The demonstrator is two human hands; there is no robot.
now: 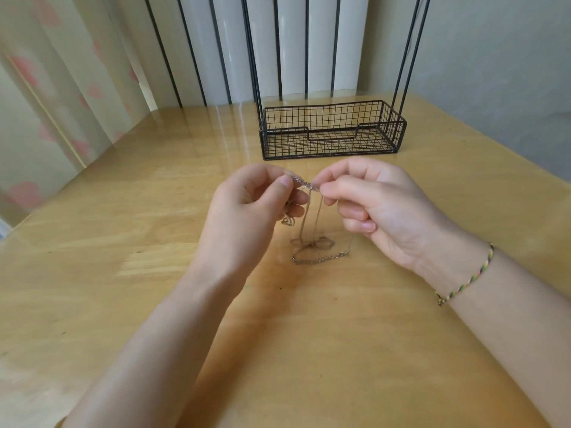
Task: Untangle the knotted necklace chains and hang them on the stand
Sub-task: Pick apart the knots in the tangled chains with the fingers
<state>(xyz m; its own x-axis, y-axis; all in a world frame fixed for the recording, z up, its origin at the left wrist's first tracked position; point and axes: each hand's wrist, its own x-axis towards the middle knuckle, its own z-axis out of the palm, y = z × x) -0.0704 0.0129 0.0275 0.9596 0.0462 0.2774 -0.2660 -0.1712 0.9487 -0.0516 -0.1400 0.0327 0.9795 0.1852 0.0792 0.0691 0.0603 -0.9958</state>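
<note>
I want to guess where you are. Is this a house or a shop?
Most likely a room at home: a glossy wooden table beside a pale curtain with pink patterns, and a small black wire stand for hanging the necklace chains.

Readable texts, labels, brands, numbers, signs: 0. Nothing in view carries a marking that can be read.
</note>
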